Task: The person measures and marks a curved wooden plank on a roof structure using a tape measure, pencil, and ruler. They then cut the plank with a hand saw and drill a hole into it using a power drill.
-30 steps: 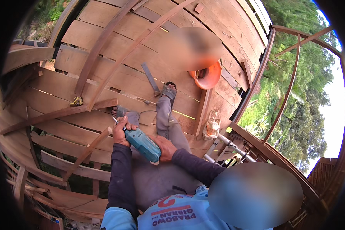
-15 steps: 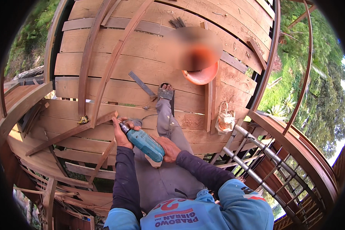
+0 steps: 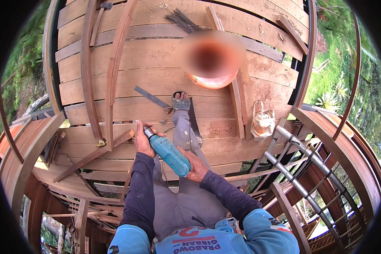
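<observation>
A teal power drill [image 3: 169,153] lies slantwise across both hands above my lap, its metal chuck pointing up and left. My left hand [image 3: 144,140] is closed around the chuck end, the fingers on its far side partly hidden. Around the drill's rear body, on the right, my right hand [image 3: 195,165] is wrapped; some of its fingers are behind the casing. Left of the drill, a narrow wooden strip [image 3: 95,155] rests on the planks near a yellow tape measure [image 3: 101,142]. Beyond my foot lies a flat grey metal bar [image 3: 151,98].
A handsaw [image 3: 194,120] lies right of my foot. Long timber pieces [image 3: 87,67], a hammer [image 3: 99,23], a dark twig bundle [image 3: 183,20] and a blurred round orange thing [image 3: 213,81] are on the planks. A light bag [image 3: 263,121] stands near a metal ladder [image 3: 305,156] and openings between beams.
My view has shifted, bringing the hammer and more of the saw into sight. The drill sits slightly further right and up in the picture, with both hands still on it.
</observation>
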`<control>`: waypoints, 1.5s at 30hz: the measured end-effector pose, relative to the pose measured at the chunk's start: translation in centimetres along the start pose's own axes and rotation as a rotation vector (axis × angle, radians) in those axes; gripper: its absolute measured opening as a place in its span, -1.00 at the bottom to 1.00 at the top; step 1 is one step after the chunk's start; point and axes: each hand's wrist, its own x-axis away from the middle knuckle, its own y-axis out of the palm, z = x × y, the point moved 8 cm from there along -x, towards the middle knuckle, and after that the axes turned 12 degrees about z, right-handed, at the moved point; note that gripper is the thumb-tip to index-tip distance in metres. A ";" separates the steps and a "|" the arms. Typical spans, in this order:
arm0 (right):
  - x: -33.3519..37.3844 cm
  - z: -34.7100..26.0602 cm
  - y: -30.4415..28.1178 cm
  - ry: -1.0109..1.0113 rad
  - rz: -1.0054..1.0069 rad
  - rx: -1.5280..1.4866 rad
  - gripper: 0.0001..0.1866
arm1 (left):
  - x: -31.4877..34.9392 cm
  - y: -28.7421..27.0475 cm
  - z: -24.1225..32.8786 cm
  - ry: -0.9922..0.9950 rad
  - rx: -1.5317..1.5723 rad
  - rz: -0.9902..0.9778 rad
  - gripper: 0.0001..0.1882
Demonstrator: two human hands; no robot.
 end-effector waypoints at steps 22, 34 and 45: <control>-3.6 6.6 -8.5 0.369 0.363 -0.510 -0.23 | -10.9 17.3 -4.2 0.082 -0.360 -0.040 -0.48; -10.1 16.7 -4.3 0.209 1.215 -1.546 -0.41 | -16.5 26.9 -8.5 0.629 -1.370 -0.505 -0.60; -11.1 24.1 -4.2 0.348 1.296 -1.583 -0.38 | -19.8 35.5 -12.7 1.175 -1.785 -0.785 -0.53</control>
